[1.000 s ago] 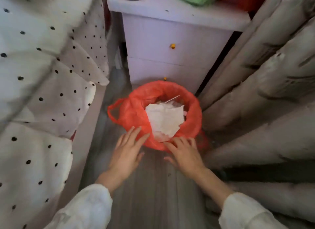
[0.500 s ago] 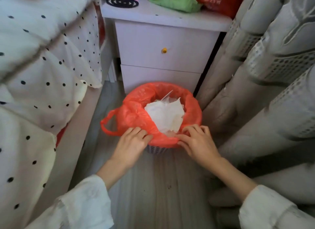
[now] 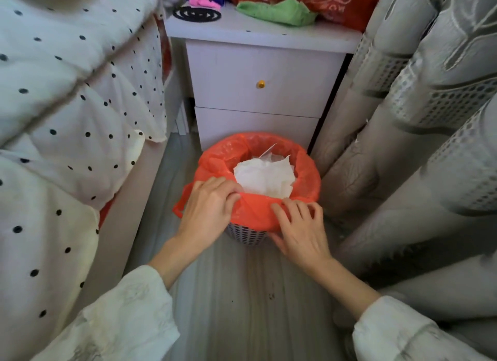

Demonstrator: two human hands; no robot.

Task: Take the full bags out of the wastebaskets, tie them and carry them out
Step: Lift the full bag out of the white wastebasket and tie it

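A small perforated white wastebasket [image 3: 246, 234] stands on the floor in front of a nightstand. An orange plastic bag [image 3: 309, 170] lines it, folded over the rim, with a handle loop hanging at the left. White crumpled paper [image 3: 265, 178] fills the bag. My left hand [image 3: 207, 210] grips the bag's near-left rim, fingers curled over the edge. My right hand [image 3: 298, 226] pinches the folded-over plastic at the near-right rim, fingertips bent into it.
A white two-drawer nightstand [image 3: 258, 73] stands right behind the basket, with a green cloth [image 3: 277, 11] and a red bag on top. A bed with a polka-dot cover [image 3: 67, 105] hems in the left. Grey curtains [image 3: 416, 118] crowd the right. Only a narrow grey floor strip [image 3: 242, 307] lies between.
Both hands went from hovering flat in front of the basket to closing on the bag's near rim. The view has drawn nearer and tilted up toward the nightstand.
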